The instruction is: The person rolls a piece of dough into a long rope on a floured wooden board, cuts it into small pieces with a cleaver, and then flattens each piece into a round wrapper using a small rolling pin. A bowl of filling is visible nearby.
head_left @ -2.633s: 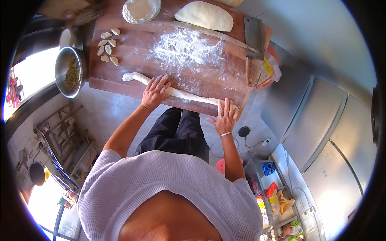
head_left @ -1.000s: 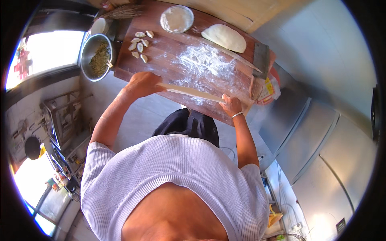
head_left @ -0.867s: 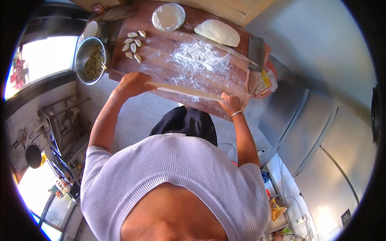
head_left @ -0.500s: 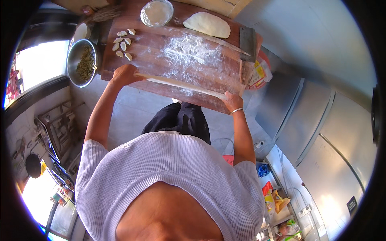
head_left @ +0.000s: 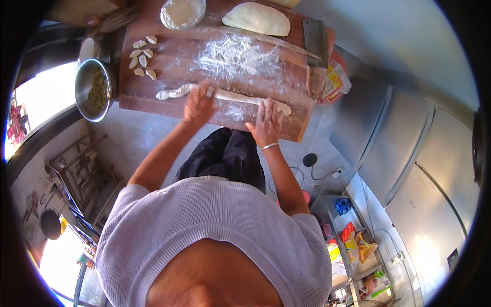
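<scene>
Left hand (head_left: 199, 105) (blurred) and right hand (head_left: 266, 125) lie open, ungripping, on uncut dough rope (head_left: 234, 96). Left, dumplings (head_left: 142, 61) look finished; far dough slab (head_left: 257, 19) remains.

Silvery doors (head_left: 409, 153), round dark pan (head_left: 50, 224), blue bundle (head_left: 342, 206)

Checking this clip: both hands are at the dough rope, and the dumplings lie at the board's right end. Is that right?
Not quite: the dumplings lie at the left end of the board, as the head view shows. The left hand and right hand are indeed at the dough rope.
</scene>
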`<action>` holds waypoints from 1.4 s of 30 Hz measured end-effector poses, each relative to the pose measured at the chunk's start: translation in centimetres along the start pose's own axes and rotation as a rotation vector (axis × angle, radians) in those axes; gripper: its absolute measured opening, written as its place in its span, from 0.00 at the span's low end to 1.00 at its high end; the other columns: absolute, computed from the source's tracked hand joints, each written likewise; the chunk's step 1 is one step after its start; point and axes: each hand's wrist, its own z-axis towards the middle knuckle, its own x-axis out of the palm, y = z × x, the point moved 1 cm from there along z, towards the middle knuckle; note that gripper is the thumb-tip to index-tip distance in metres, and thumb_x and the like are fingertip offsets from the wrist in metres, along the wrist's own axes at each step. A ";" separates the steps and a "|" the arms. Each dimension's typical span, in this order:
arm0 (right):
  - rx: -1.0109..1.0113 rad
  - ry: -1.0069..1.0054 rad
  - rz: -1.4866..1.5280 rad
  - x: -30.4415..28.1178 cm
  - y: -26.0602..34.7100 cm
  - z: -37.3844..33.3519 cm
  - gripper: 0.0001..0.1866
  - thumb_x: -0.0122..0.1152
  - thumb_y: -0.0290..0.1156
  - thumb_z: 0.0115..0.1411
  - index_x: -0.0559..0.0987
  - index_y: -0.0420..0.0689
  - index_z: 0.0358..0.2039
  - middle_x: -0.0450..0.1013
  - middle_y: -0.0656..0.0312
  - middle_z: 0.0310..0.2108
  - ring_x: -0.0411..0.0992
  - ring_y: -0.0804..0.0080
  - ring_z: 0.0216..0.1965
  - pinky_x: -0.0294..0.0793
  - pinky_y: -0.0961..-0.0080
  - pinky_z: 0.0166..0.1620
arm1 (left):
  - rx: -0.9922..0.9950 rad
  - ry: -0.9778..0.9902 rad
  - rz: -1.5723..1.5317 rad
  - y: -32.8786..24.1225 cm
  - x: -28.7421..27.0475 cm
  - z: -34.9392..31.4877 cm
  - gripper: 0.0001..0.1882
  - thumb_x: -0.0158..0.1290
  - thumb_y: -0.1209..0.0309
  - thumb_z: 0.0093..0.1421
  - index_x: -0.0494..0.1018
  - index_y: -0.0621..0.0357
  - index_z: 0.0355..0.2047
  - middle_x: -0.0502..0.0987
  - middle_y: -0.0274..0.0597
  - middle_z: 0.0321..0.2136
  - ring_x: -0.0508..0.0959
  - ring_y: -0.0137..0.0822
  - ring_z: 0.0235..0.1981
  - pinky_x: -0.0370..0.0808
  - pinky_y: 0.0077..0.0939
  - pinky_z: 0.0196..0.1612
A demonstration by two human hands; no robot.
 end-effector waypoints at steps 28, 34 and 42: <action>-0.095 -0.008 -0.078 2.9 -6.1 -4.4 0.53 0.61 0.69 0.40 0.64 0.53 0.64 0.53 0.53 0.67 0.51 0.50 0.66 0.48 0.42 0.62 | 0.091 -0.140 -0.185 1.3 6.0 -3.8 0.54 0.68 0.51 0.39 0.56 0.43 0.66 0.52 0.40 0.68 0.51 0.43 0.69 0.49 0.58 0.67; -0.069 -0.167 -0.055 0.3 -7.9 5.7 0.50 0.59 0.69 0.44 0.64 0.53 0.63 0.55 0.53 0.65 0.51 0.49 0.65 0.51 0.41 0.60 | 0.019 -0.338 -0.112 2.5 4.1 4.7 0.49 0.63 0.46 0.47 0.56 0.46 0.66 0.54 0.45 0.67 0.53 0.49 0.68 0.50 0.60 0.65; -0.212 -0.060 -0.105 2.5 -8.1 -4.2 0.51 0.52 0.73 0.43 0.67 0.52 0.62 0.54 0.57 0.67 0.54 0.53 0.64 0.52 0.43 0.60 | 0.038 -0.085 -0.079 2.5 5.7 -4.3 0.51 0.66 0.50 0.43 0.56 0.43 0.66 0.52 0.41 0.68 0.51 0.45 0.69 0.49 0.58 0.67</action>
